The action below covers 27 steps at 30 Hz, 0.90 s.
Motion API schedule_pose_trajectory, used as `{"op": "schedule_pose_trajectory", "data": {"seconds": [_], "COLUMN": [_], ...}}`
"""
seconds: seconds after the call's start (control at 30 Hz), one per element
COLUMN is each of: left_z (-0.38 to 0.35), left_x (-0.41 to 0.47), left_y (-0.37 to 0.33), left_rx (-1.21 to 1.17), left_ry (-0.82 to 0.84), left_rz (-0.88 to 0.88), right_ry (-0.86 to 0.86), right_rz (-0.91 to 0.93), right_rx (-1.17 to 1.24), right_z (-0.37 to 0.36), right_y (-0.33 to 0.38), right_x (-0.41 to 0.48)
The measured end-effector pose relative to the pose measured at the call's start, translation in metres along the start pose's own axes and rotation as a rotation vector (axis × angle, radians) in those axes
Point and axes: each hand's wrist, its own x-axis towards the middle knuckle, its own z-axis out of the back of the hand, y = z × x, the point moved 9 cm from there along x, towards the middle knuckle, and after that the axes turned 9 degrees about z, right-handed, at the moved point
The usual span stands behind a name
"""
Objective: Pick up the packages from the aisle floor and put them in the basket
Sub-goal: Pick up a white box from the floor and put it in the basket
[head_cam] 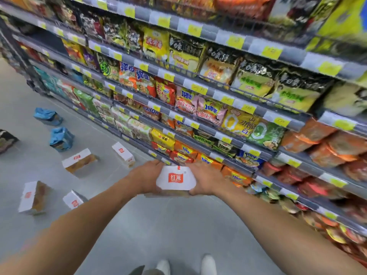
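left hand and right hand clamped on opposite ends of one white package with a red logo, raised above the grey aisle floor, just in front of the lower shelves of noodle packs on the right. four more white packages on the floor to the left: one near the shelf base, one beside it, two nearer the camera. further back, two blue packages, well apart from the hands. dark package at the left edge. white shoes at the bottom. basket not in view.
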Motion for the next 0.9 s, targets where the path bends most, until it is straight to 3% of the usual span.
{"op": "schedule_pose_trajectory", "data": {"seconds": [0.17,0.4,0.63,0.9], "left_z": [0.008,-0.013,-0.059,-0.16], "left_x": [0.015,-0.017,-0.118,-0.291], "left_y": [-0.074,-0.235,-0.405,-0.562], "left_rx": [0.066,0.224,0.331,0.447], "left_ry": [0.045,0.087,0.11,0.153], "left_rz": [-0.264,-0.637,-1.018,-1.396], "right_ry": [-0.084,-0.151,-0.232,-0.324], "right_rz": [-0.252,-0.644,-0.978,-1.339], "right_rx": [0.043,0.168,0.254,0.33], "right_z": [-0.003,-0.045,-0.096,-0.193], "right_y": [-0.035,-0.082,-0.077,-0.003], "right_x": [-0.073,-0.239,-0.442,-0.674]}}
